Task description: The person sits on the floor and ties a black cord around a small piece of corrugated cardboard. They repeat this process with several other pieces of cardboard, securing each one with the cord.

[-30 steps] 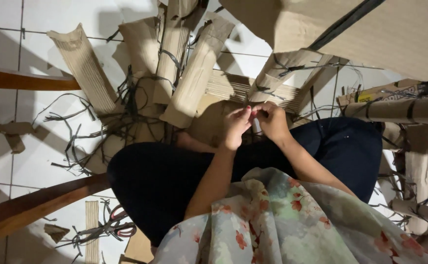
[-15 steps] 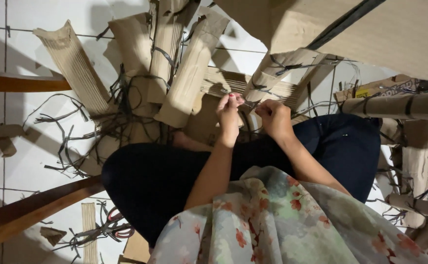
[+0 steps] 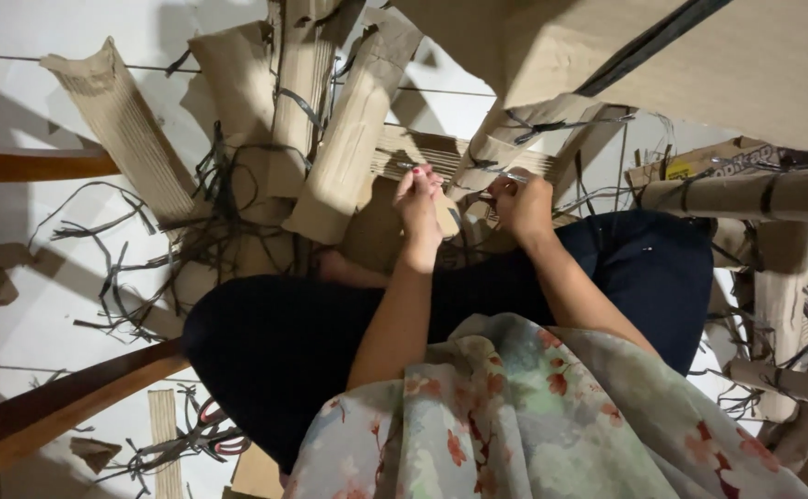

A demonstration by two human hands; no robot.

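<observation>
- Head view: the left hand (image 3: pixel 419 205) pinches a small pale cardboard piece (image 3: pixel 447 217) above the knees; the right hand (image 3: pixel 521 203) has its fingers closed on a thin metal tool (image 3: pixel 513 177) just beside it.
- The piece looks short, tan and ridged.
- Judging by the floor (image 3: pixel 34 305), much is done: rolled cardboard strips (image 3: pixel 344 148) and dark bands (image 3: pixel 136 305) lie heaped ahead, with more rolls toward the right edge.

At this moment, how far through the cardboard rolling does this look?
Done: several rolled cardboard tubes lie on the tiled floor, some bound with dark strips, amid loose strips. In hand: the left hand and right hand work a small cardboard piece over the lap. Left: flat cardboard sheet remains unrolled; how much more is unclear.
</observation>
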